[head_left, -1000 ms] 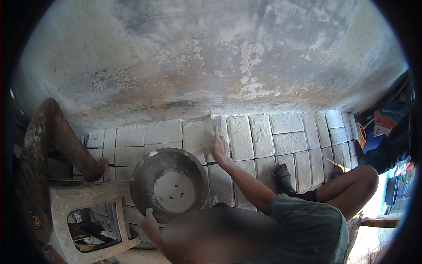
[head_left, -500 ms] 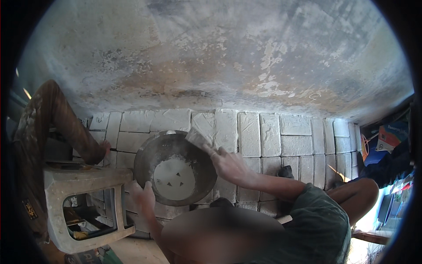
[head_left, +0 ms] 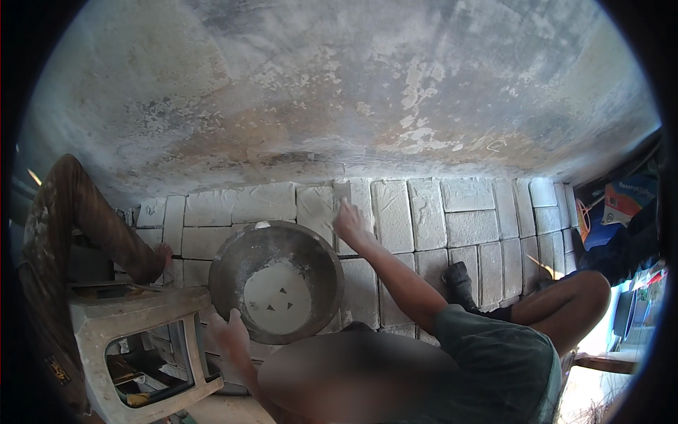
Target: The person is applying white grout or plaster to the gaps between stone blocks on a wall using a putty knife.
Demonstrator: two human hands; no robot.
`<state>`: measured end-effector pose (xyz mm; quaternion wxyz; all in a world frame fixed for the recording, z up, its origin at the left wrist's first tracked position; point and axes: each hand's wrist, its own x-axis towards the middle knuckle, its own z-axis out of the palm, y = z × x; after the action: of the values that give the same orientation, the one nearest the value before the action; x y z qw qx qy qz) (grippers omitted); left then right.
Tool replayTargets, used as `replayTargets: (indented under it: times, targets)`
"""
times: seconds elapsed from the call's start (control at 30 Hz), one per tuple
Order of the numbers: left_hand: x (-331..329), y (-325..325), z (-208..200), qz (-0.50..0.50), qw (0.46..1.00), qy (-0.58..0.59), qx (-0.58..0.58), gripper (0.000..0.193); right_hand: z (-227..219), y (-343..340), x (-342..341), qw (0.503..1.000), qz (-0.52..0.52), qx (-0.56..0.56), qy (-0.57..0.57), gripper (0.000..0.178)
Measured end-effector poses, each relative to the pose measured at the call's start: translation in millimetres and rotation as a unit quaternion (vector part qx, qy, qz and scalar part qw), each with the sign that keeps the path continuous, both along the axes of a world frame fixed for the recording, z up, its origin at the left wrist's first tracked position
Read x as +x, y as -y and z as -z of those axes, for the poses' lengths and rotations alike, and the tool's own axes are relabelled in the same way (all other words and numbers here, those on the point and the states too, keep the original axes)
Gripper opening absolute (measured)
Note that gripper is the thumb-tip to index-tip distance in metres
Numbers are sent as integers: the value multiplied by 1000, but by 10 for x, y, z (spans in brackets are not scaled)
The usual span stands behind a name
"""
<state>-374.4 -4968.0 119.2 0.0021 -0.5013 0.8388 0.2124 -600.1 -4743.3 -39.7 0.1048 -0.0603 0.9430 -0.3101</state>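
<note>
- Two bare hands show; the right hand (head_left: 353, 225) has its fingers closed around a flat-bladed tool (head_left: 342, 191), over the far row of the floor of pale blocks (head_left: 360, 283), near the edge that meets the stained wall (head_left: 318, 92);
- the left hand (head_left: 229, 338) is at the near left rim of the dark round basin (head_left: 326, 279); its fingers are blurred, and whether they grip the rim one cannot tell;
- the basin stands on the floor left of its middle, apart from the far edge; pale material (head_left: 272, 286) covers its bottom, with three small dark triangles (head_left: 283, 290) showing there;
- a dusty plastic stool (head_left: 141, 309) is just beside the basin, toward the near left corner of the floor;
- a printed box (head_left: 630, 201) lies beyond the floor's right edge.
</note>
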Motion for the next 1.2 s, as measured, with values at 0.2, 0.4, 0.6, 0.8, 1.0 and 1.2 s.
replayTargets:
  times: [0.2, 0.4, 0.6, 0.8, 1.0, 1.2]
  targets:
    - [85, 59, 86, -7, 999, -33, -3, 43, 237, 427, 139, 994, 102, -9, 29, 57]
    - [115, -32, -69, -2, 1000, -11, 5, 46, 156, 173, 382, 996, 86, -5, -37, 64]
    - [74, 23, -22, 9, 999, -42, -24, 48, -629, -188, 489, 994, -64, 13, -88, 62]
    - [-168, -9, -218, 20, 999, 32, 10, 49, -1238, -193, 835, 943, -289, 21, -166, 51]
    - [-145, -10, -234, -7, 999, 30, 37, 48, -811, -231, 801, 982, -134, -63, -114, 51]
    - [-56, -77, -131, 9, 1000, -17, -1, 45, 169, -48, 746, 992, -52, -111, -14, 50]
